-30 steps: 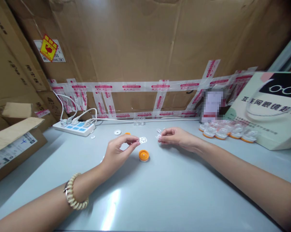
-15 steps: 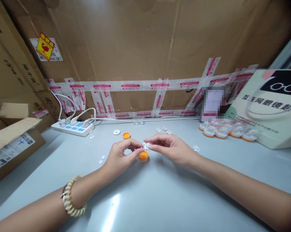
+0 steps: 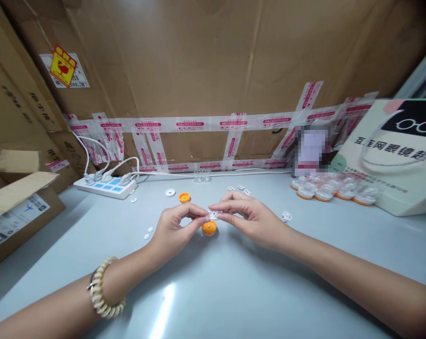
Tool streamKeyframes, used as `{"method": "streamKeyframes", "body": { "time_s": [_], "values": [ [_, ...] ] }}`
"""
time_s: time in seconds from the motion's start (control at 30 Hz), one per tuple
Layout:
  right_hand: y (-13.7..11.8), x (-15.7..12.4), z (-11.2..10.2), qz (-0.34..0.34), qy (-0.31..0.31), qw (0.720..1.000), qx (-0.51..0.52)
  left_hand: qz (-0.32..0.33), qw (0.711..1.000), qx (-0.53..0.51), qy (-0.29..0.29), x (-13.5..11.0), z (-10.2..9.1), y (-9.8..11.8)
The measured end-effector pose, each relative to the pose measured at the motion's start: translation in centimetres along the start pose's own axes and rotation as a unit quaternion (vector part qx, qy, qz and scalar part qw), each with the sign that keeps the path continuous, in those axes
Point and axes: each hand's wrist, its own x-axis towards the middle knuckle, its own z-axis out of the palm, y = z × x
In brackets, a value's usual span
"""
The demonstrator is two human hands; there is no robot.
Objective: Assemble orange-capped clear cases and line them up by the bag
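Note:
Between my fingertips is a small white plastic piece with holes (image 3: 213, 215). My left hand (image 3: 179, 226) pinches its left end, and my right hand (image 3: 253, 217) grips its right side. Fingers cover part of it. Just below sits an orange round cup-shaped part (image 3: 209, 229) on the table, with a small pale spot at its centre. A second orange round part (image 3: 184, 197) lies behind my left hand, beside a white ring (image 3: 170, 193). Several similar white pieces (image 3: 247, 193) lie behind my right hand, and a white holed piece (image 3: 287, 216) rests to its right.
Several clear-topped pieces with orange bases (image 3: 323, 192) stand by a paper bag (image 3: 386, 165) at right. A power strip (image 3: 107, 187) with plugs lies at back left. Small white discs (image 3: 147, 236) are left of my hand. An open cardboard box (image 3: 22, 212) borders the left edge.
The white piece is tilted slightly flatter, and my right fingers have shifted a little over it. Both hands stay above the orange part. The view has moved slightly.

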Motion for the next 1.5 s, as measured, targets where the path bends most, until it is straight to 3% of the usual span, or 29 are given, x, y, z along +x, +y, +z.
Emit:
{"method": "streamKeyframes", "body": {
  "time_s": [0.3, 0.57, 1.03, 1.5],
  "values": [
    [-0.19, -0.19, 0.25, 0.006, 0.003, 0.999, 0.033, 0.009, 1.000, -0.007, 0.006, -0.08, 0.03, -0.11],
    [-0.05, -0.08, 0.54, 0.121, -0.013, 0.977, 0.174, 0.037, 0.999, 0.002, -0.001, -0.19, 0.06, 0.12],
    [0.19, -0.02, 0.38, 0.177, -0.023, 0.951, 0.251, 0.086, 0.996, 0.011, 0.008, -0.18, 0.14, -0.11],
    [-0.28, -0.06, 0.89, 0.211, 0.000, 0.920, 0.330, 0.153, 0.982, 0.108, -0.015, -0.33, 0.26, -0.33]
  ]
}}
